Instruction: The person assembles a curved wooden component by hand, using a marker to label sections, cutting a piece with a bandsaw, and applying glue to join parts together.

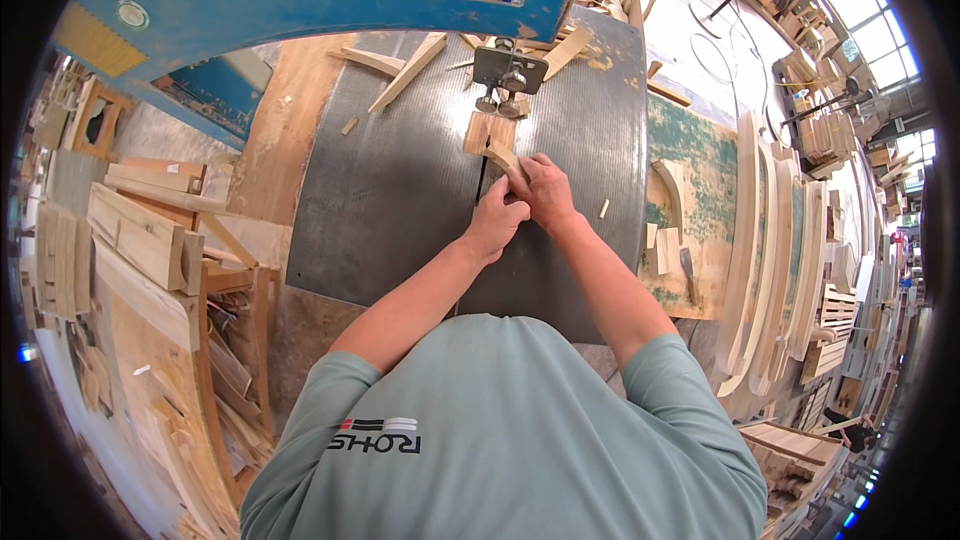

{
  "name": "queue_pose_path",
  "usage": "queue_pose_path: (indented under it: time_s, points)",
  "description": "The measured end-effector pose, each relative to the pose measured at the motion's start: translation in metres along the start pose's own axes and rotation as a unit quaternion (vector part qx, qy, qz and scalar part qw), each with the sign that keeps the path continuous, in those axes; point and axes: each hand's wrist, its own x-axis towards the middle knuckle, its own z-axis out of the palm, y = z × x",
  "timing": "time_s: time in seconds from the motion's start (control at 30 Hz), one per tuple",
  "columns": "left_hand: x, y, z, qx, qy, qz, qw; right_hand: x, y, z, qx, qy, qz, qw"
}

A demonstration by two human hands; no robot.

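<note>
Both hands are closed together on a small curved piece of wood [506, 158] over the grey metal table [380, 210] of a band saw. My left hand [497, 220] pinches its near end. To the right of it, my right hand [546, 190] grips the piece from the side. The far end of the wood points at a light wooden insert [490, 130] set in the table, just below the metal blade guide [508, 72]. The blade itself is too thin to make out. A dark slot runs from the insert toward me, partly under my hands.
The saw's blue housing [300, 15] overhangs the far left. Wood offcuts [410, 72] lie along the table's far side. On the right, a worn green board [700, 150] carries a curved piece, and long curved boards [745, 250] stand beyond. Stacked lumber [140, 230] rests at left.
</note>
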Motion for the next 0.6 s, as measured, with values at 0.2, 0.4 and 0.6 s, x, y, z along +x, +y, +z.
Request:
queue_pose_path:
  time_s: [0.2,0.4,0.6]
  points:
    - [0.0013,0.0068,0.0024,-0.017,0.016,-0.006,1.000,0.0069,0.0004,0.0000,0.002,-0.001,0.003,1.000]
    - [0.0037,0.0082,-0.0005,-0.015,0.008,0.001,1.000,0.0100,0.0004,0.0026,0.001,-0.007,0.012,1.000]
    - [0.0041,0.0059,-0.0019,-0.011,0.007,0.004,1.000,0.0091,0.0009,0.0025,0.004,-0.008,0.002,1.000]
